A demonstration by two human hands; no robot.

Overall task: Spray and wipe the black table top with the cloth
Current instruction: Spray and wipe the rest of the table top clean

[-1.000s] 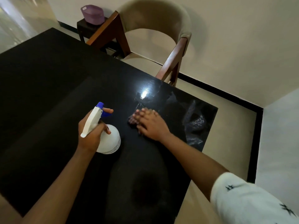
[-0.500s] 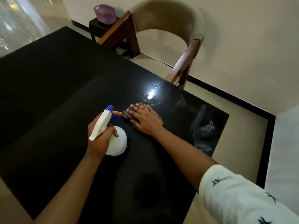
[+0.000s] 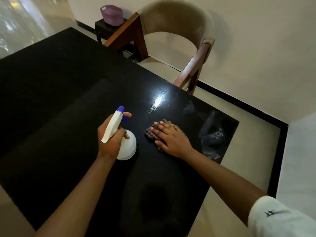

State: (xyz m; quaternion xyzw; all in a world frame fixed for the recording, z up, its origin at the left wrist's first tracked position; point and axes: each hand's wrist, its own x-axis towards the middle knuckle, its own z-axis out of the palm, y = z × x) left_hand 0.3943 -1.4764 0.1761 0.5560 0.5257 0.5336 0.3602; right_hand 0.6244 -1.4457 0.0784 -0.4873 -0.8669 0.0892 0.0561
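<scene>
Nearest the camera, at the lower right, a pale sleeve with small dark marks covers the upper part of the right arm, and both bare forearms reach forward over the black table top, which fills most of the view. The left hand grips a white spray bottle by its neck, fingers curled round it under the long white trigger head, with the forefinger stretched forward beside the blue nozzle. The bottle's round body sits low at the table surface, but whether it rests there or is held just above cannot be told. Just to its right, and apart from it, the right hand lies flat with fingers straight and close together, pressing the cloth onto the table top. The cloth is dark and checked and mostly hidden beneath the palm; its edge shows past the fingertips and beside the thumb. Beyond the hand a bright glare shines on the wet surface, and pale smears mark the table's right corner. Farther back a chair with a curved beige back and brown wooden frame stands against the table's far edge. Behind it, by the wall, a small dark side table carries a purple basket.
</scene>
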